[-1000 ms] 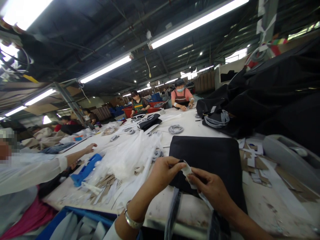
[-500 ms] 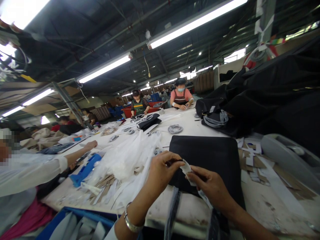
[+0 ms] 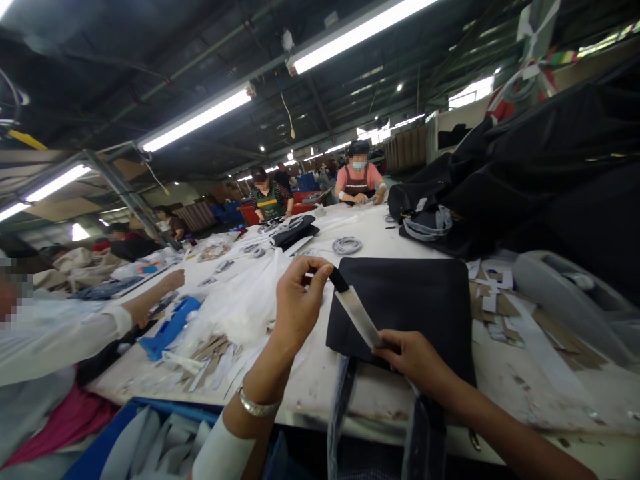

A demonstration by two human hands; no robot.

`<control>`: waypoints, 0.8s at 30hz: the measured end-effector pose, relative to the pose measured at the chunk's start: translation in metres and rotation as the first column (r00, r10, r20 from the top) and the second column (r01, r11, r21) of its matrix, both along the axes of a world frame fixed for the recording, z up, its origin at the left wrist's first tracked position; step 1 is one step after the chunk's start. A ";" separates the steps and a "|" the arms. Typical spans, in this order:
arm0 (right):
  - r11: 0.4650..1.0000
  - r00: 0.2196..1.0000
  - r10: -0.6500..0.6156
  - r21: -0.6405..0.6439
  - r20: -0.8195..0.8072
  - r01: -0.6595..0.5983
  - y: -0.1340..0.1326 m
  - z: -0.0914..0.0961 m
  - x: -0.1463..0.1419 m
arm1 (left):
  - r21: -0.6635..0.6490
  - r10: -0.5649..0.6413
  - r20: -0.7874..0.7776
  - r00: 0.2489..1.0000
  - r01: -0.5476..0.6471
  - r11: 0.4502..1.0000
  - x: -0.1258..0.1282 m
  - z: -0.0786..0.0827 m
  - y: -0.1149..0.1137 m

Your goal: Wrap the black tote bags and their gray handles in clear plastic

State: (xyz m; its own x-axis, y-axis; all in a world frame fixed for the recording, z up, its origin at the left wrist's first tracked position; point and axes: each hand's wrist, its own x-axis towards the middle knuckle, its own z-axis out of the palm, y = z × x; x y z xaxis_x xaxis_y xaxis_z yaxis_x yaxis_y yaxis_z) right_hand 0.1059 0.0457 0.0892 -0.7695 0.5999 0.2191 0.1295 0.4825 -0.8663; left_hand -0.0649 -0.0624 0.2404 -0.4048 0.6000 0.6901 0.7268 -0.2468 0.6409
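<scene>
Slanting down-right: pale strip (image 3: 358,316) | left fingers (image 3: 319,283) pinch its dark upper end, right fingers (image 3: 394,339) its lower | black bag (image 3: 410,293) behind

A white table (image 3: 515,393) bears a black bag (image 3: 405,300); filmy plastic (image 3: 233,310); cardboard scraps (image 3: 213,357); coiled grey cord (image 3: 345,251).

The place is a factory workshop, apparently one handling bags. Just beyond the grip of a left hand (image 3: 300,300) and a right hand (image 3: 417,363) on a pale strip (image 3: 359,317), a black bag (image 3: 405,300) lies on a long, littered worktable (image 3: 520,397). Left of the grip are cardboard offcuts (image 3: 213,350); farther to its right, dark fabric (image 3: 555,180) is heaped high. Well beyond it, co-workers (image 3: 357,179) in aprons work at the table; above it, fluorescent tubes (image 3: 363,35) hang under a dark roof (image 3: 200,50).
</scene>
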 end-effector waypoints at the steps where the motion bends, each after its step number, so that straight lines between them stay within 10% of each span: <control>1: 1.000 0.999 0.009 0.019 0.038 -0.010 0.003 -0.003 0.002 | -0.003 -0.005 0.009 1.000 0.005 1.000 -0.002 -0.001 0.001; 10: 0.996 0.998 0.037 0.078 -0.042 -0.034 0.000 0.020 -0.001 | -0.101 -0.181 0.211 0.961 0.205 0.973 0.011 -0.002 -0.007; 16: 0.948 0.989 -0.029 0.316 0.147 -0.019 0.017 -0.011 0.001 | -0.118 -0.336 0.333 0.881 0.392 0.912 0.031 -0.011 -0.032; 24: 0.846 1.000 -0.006 0.534 0.009 0.001 0.008 -0.038 0.025 | -0.198 -0.376 0.494 0.784 0.523 0.829 0.037 -0.057 -0.096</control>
State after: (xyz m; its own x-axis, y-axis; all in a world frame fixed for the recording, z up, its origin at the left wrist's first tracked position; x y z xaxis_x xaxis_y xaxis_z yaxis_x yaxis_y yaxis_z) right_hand 0.1312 0.0536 0.0516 -0.7714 0.3953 0.4987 0.1393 0.8696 -0.4737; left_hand -0.0278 -0.1585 0.1838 -0.2352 0.9352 0.2649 0.2258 -0.2125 0.9507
